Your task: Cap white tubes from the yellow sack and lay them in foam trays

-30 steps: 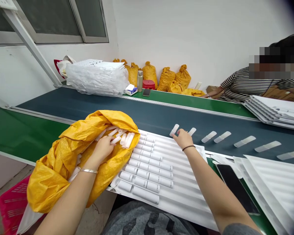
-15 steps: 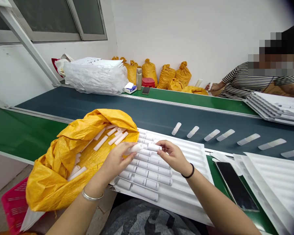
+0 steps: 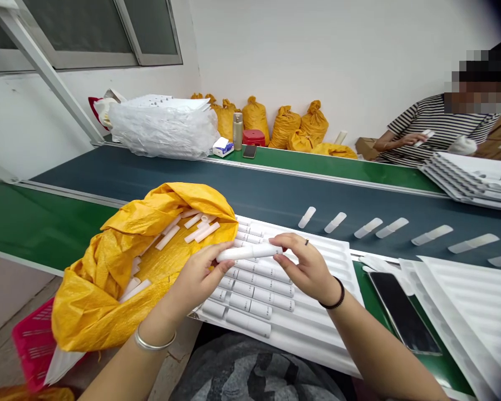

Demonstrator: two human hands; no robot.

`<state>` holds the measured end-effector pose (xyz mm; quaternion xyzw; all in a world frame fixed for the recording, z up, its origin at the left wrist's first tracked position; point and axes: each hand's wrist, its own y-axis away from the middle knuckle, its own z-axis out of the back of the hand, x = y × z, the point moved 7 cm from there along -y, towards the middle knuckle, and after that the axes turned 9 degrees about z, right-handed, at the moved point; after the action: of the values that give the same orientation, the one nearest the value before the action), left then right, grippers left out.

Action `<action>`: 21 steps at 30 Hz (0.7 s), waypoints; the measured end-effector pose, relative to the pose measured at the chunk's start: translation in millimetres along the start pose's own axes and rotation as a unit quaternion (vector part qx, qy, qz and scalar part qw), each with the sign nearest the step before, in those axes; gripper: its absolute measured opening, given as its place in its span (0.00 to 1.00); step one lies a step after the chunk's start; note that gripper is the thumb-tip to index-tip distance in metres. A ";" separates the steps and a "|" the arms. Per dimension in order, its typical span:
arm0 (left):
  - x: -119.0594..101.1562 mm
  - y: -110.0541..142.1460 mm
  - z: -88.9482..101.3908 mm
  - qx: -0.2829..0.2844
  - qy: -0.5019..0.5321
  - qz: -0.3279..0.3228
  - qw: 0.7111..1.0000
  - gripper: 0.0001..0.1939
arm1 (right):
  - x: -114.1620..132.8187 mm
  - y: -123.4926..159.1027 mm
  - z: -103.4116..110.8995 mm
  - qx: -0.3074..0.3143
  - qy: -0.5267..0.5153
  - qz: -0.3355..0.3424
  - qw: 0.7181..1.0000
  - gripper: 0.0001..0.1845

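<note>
My left hand is closed around the left end of a plain white plastic tube. The fingertips of my right hand pinch the far end of a white tube section with small dark print. Held level, the two pieces meet end to end in one line; whether one sits inside the other I cannot tell. Beneath them lies a white ridged tray, its grooves partly filled with printed white tubes. Close by my left hand, an open yellow woven sack contains several plain white tubes.
A dark conveyor belt runs behind the tray, carrying several white tubes. To the right are a phone and more trays. Across the belt, a person in a striped top holds white tubes. A pink basket stands lower left.
The two tube pieces, apart before, now touch end to end between my hands. Tubes on the belt appear slightly further right. The other person's hand has shifted right.
</note>
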<state>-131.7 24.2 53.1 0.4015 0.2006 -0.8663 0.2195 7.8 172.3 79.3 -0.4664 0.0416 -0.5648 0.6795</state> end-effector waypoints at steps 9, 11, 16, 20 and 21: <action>-21.1 9.0 12.8 -0.070 -0.030 -0.110 0.991 0.14 | -13.4 7.9 -2.3 0.004 -0.038 -0.086 0.996 0.12; -28.3 12.2 13.5 -0.098 -0.052 -0.154 0.982 0.16 | -17.2 10.6 -4.7 -0.003 -0.085 -0.132 0.988 0.13; -39.9 21.1 9.2 -0.132 -0.076 -0.233 0.961 0.23 | -13.9 14.3 -16.0 -0.006 -0.200 -0.202 0.959 0.15; -37.6 27.4 -0.3 -0.125 -0.083 -0.233 0.961 0.23 | -10.7 19.7 -28.6 0.023 -0.224 -0.223 0.948 0.16; -35.5 28.2 -5.3 -0.113 -0.089 -0.235 0.961 0.23 | -11.9 21.3 -34.4 0.053 -0.213 -0.218 0.951 0.16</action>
<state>-92.5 11.5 72.9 0.2373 0.3657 -0.8972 0.0706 -1.1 160.1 39.9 -0.5368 -0.2364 -0.5881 0.5569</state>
